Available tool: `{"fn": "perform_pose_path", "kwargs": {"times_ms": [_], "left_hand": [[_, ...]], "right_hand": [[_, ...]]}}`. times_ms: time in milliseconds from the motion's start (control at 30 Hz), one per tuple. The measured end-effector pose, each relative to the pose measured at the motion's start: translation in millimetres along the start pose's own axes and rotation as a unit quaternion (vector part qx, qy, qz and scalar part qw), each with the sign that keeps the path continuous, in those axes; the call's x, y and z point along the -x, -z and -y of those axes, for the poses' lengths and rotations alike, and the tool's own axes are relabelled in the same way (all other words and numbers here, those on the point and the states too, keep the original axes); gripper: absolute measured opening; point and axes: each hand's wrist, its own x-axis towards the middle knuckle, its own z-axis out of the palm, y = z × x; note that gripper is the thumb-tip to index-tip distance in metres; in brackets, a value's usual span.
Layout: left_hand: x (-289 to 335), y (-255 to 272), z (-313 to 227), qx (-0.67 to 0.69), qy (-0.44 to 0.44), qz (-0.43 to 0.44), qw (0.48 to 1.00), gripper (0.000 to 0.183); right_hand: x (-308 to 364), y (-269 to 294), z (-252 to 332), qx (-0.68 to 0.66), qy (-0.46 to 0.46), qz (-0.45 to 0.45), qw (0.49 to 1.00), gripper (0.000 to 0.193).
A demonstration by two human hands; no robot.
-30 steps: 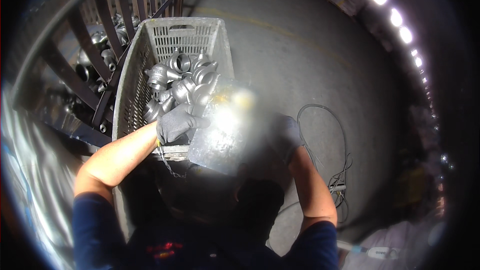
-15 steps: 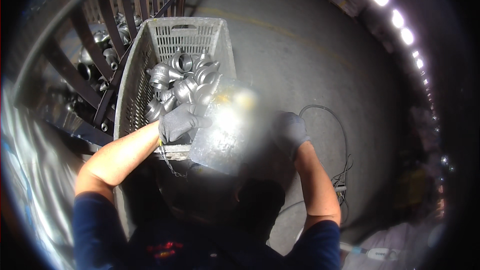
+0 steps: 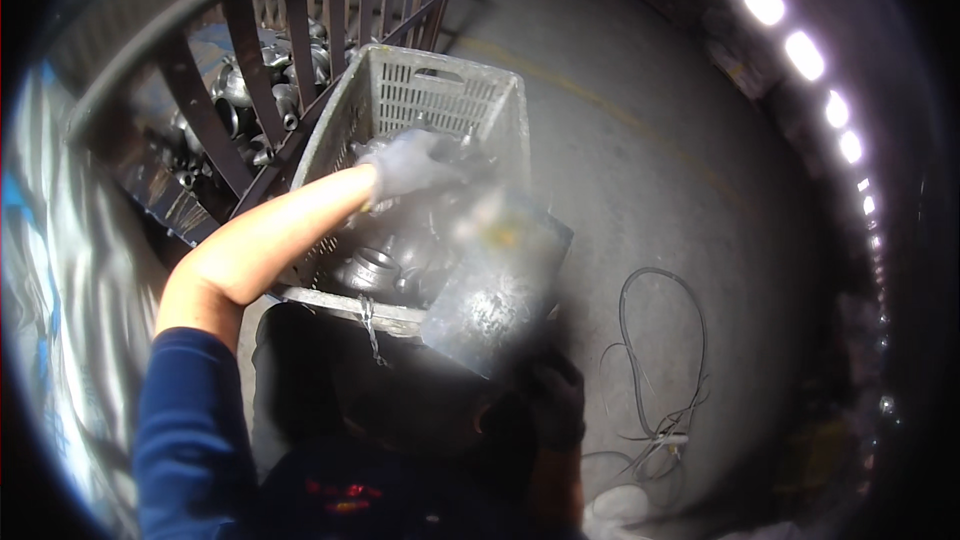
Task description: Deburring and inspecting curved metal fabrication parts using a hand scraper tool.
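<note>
My left hand [image 3: 412, 164], in a grey knitted glove, reaches over the metal pipe fittings [image 3: 371, 269] in a grey plastic crate [image 3: 508, 105]. Blur hides its fingertips among the fittings. A flat, shiny metal plate [image 3: 492, 302] lies tilted across the crate's near right corner; haze smears its upper part. Below the plate's lower right side is my right hand [image 3: 557, 398], gloved and deep in shadow. Its fingers are too dark to make out, and I cannot tell whether they touch the plate.
To the left, a dark barred metal cage [image 3: 250, 65] holds more fittings [image 3: 232, 90]. A black cable [image 3: 622, 315] lies looped on the floor at right. A short chain [image 3: 371, 331] hangs from the crate's near rim. Silvery sheeting [image 3: 85, 280] covers the far left side.
My left hand has left the plate's edge and moved farther into the crate. My right hand has dropped lower, into shadow. The whole scene has shifted rightward in view.
</note>
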Motion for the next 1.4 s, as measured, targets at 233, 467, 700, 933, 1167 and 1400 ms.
{"fn": "perform_pose_path", "kwargs": {"times_ms": [233,467,700,933,1167,1400], "left_hand": [[-65,-83,27,-0.207,-0.189,0.078,0.957,0.055],[-46,-59,22,0.005,-0.106,0.067,0.992,0.042],[44,18,23,0.158,0.010,-0.121,0.980,0.028],[202,67,-18,0.326,-0.010,-0.276,0.904,0.037],[279,-14,6,0.576,-0.023,-0.221,0.787,0.039],[291,-54,49,0.641,0.013,-0.091,0.762,0.039]], "right_hand": [[11,-28,-13,-0.028,0.013,-0.080,0.996,0.028],[15,-37,-15,0.123,0.126,-0.111,0.978,0.027],[11,-22,-21,0.119,0.112,-0.097,0.982,0.038],[60,-37,-6,0.087,0.107,-0.091,0.986,0.031],[57,-76,-36,0.374,0.273,0.048,0.885,0.033],[84,-106,-21,0.018,-0.030,0.028,0.999,0.026]]}}
